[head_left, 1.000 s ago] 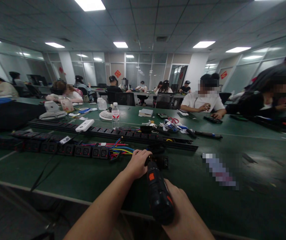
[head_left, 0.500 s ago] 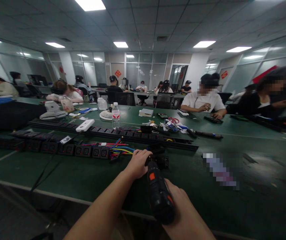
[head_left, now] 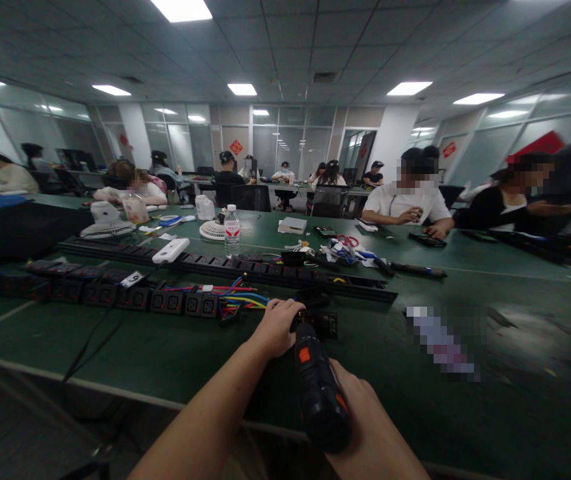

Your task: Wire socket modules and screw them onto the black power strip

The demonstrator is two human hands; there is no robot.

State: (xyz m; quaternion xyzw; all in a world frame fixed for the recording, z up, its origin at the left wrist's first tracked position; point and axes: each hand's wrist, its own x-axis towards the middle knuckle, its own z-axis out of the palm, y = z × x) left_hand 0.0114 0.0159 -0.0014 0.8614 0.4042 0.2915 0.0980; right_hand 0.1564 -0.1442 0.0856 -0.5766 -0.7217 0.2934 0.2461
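My right hand is closed round a black and orange cordless drill, its nose pointing away from me. The drill's tip meets a small black part on the green table. At the left of that tip, my left hand is closed on the same black part, most of which the hand and drill hide. Coloured wires run from a row of black power sockets toward my left fingers.
Behind the sockets lies a long black power strip, with a white adapter on it and a water bottle behind. Red scissors and a dark pen-like tool lie farther right. Co-workers sit across the table.
Both my hands and the drill keep their places. At the far right, a dark-clothed person has shifted, and more of a red object behind shows.
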